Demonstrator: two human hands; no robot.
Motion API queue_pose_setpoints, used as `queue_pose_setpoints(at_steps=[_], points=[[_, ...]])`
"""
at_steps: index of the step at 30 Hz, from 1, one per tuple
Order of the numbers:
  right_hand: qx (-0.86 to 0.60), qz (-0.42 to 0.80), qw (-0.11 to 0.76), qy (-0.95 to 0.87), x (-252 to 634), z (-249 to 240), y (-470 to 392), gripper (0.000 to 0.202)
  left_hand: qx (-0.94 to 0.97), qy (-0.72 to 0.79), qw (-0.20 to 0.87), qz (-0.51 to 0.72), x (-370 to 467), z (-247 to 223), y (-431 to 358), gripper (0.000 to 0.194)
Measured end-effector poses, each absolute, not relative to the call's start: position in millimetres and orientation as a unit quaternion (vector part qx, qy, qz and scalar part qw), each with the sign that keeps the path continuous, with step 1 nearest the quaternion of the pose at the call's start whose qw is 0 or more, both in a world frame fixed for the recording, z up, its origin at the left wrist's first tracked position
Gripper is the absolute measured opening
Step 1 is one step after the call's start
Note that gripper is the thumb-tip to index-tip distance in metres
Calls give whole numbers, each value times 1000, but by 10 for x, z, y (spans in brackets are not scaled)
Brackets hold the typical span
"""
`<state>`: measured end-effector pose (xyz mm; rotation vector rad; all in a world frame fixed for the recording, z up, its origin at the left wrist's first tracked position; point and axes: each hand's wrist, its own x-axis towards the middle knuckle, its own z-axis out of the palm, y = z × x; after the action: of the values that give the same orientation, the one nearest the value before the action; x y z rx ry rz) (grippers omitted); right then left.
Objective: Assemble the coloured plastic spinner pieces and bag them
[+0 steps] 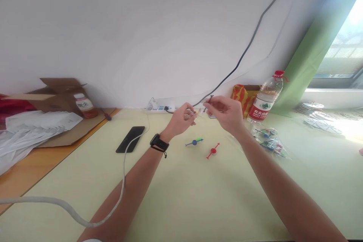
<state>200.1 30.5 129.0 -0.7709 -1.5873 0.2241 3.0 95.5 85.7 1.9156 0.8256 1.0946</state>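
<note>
My right hand (227, 114) is closed on a small dark stick (210, 99), pinched between thumb and fingertips above the table. To its left, my left hand (183, 120) has its fingers pinched together on something small and pale that I cannot make out. The hands are close but apart. Below them on the table lie a blue and green arrow piece (194, 142) with a round hub and a red arrow piece (213, 151) with a round hub. A black watch (159, 143) is on my left wrist.
A black phone (130, 139) and a white cable (124, 170) lie left. Behind stands a power strip (161, 108). At right are a large water bottle (264, 100), plastic bags of parts (270, 143) and stacked discs (312, 107). A cardboard box (61, 96) and small bottle (85, 106) stand left.
</note>
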Motion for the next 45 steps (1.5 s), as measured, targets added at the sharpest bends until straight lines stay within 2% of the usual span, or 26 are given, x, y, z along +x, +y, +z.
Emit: queue_pose_setpoints(at_steps=[4,7,10,15,20,24,29,34,37,41,45], points=[[-361,11,558,-747,2011,1169,393,21,781,311,343,418,13,902,919,9],[-382,-11,512,-770,2039,1115,453,23,813,341,278,382,-9,935,904,11],[-389,19,494,-778,2050,1112,467,24,825,362,239,362,-19,958,898,17],[-387,107,484,-777,2040,1162,417,26,798,375,304,360,-5,979,901,27],[-365,155,509,-764,2048,1215,369,22,801,366,309,359,-1,977,910,31],[-374,167,471,-781,2051,1211,372,16,807,353,313,355,-6,971,921,30],[-382,163,432,-800,2033,1178,396,11,811,346,314,352,-9,996,912,27],[-379,53,505,-774,2039,1162,423,11,819,333,302,357,1,1013,872,35],[-380,11,503,-776,2039,1142,431,14,822,330,303,352,4,1010,864,37],[-373,17,449,-812,2013,1105,434,18,826,337,303,336,-12,1005,879,32],[-365,84,456,-807,2009,1117,429,14,829,335,298,335,-31,1006,895,30]])
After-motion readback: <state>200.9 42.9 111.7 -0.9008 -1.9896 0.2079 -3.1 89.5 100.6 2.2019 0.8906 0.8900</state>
